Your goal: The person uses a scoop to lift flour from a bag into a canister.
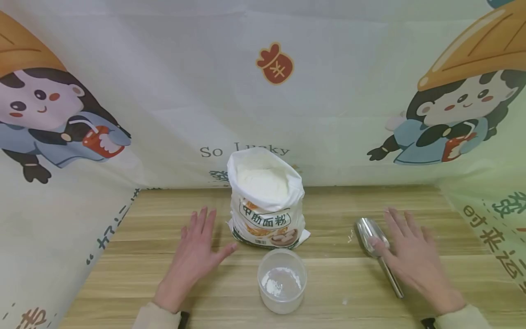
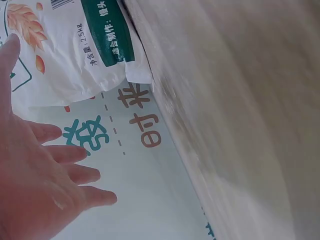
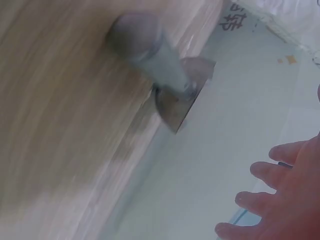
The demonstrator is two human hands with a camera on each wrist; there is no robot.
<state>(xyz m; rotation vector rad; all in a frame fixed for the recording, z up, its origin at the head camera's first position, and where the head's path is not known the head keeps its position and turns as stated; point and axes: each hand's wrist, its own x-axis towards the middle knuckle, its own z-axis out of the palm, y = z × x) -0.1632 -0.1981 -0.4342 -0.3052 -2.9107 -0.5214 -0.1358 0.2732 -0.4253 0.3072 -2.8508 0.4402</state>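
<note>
Metal scoop (image 1: 371,228) is lying toward the tabletop's (image 1: 135,274) right edge, handle pointing to the near edge, just left of your nearer, right hand (image 1: 415,256), while you are holding its fingers, and your left hand's (image 1: 194,253), spread.

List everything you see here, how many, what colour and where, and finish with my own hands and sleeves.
flour bag: one, white with printed label, mid-table at the back, open
flour: one mass, off-white, inside the bag
container: one, clear, in front of the bag, white powder at its bottom
scoop: one, silver, right of the container
table: one, wood-brown, under these things
backdrop: one, pale, behind and beside the table
cartoon figures: two, multicoloured, printed left and right
pouch print: one, red, upper middle
left hand: one, bare, left of the bag
right hand: one, bare, by the scoop
sleeves: two, cream, bottom edge
</note>
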